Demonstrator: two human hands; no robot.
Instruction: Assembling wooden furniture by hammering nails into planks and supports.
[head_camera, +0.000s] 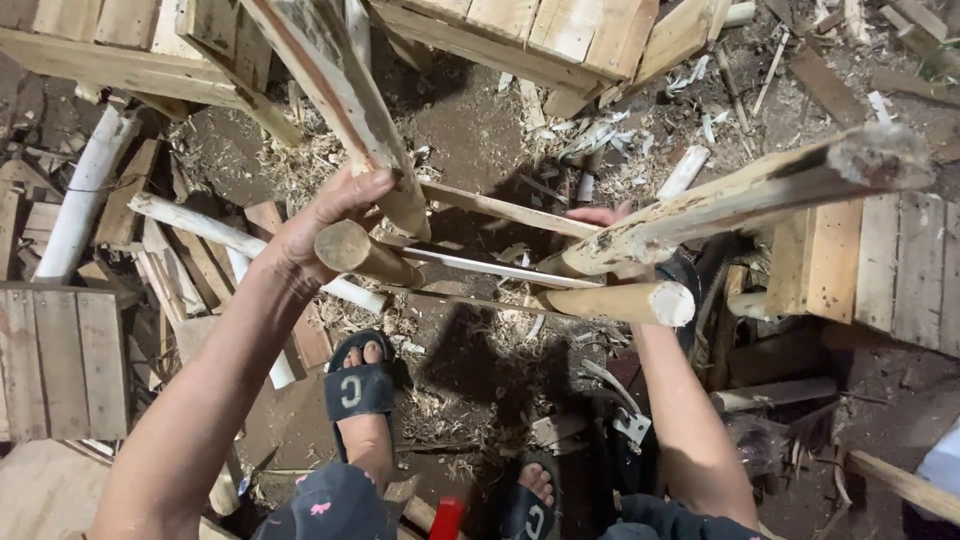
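Feet: two feet in dark sandals stand on the dirt, the left sandal (360, 388) a bit ahead of the right sandal (527, 512).
Red thing: a small red thing (446, 517) shows low between the feet; I cannot tell what it is.
Metal tool: a shiny metal tool (622, 405) lies on the ground just beside the right leg.
Left hand: the left hand (318, 228) is up on the left side of the wooden frame (560, 268). Its fingers are bent around the left leg pole (345, 105), with the thumb on top, clamped on the wood.
Right hand: the right hand (600, 216) is mostly hidden behind the right leg pole (740, 195). Only some fingertips peek over the top, touching the wood. I cannot tell if the fingers are closed or apart.
Frame: it is made of round, peeled poles and is held up off the ground between both hands. Two cut pole ends point at us, one short stub (355, 250) by the left hand and one long stub (625, 300) by the right arm. Thin cross sticks (490, 268) run between the two sides.
Ground: brown dirt with wood shavings (590, 140) and loose sticks all over.
Left side: a white pole (85, 190) lies on the ground, and a flat board panel (60, 360) sits near it.
Right side: another board panel (900, 265) lies behind the right pole.
Far back: a plank pallet (540, 35) lies at the top.
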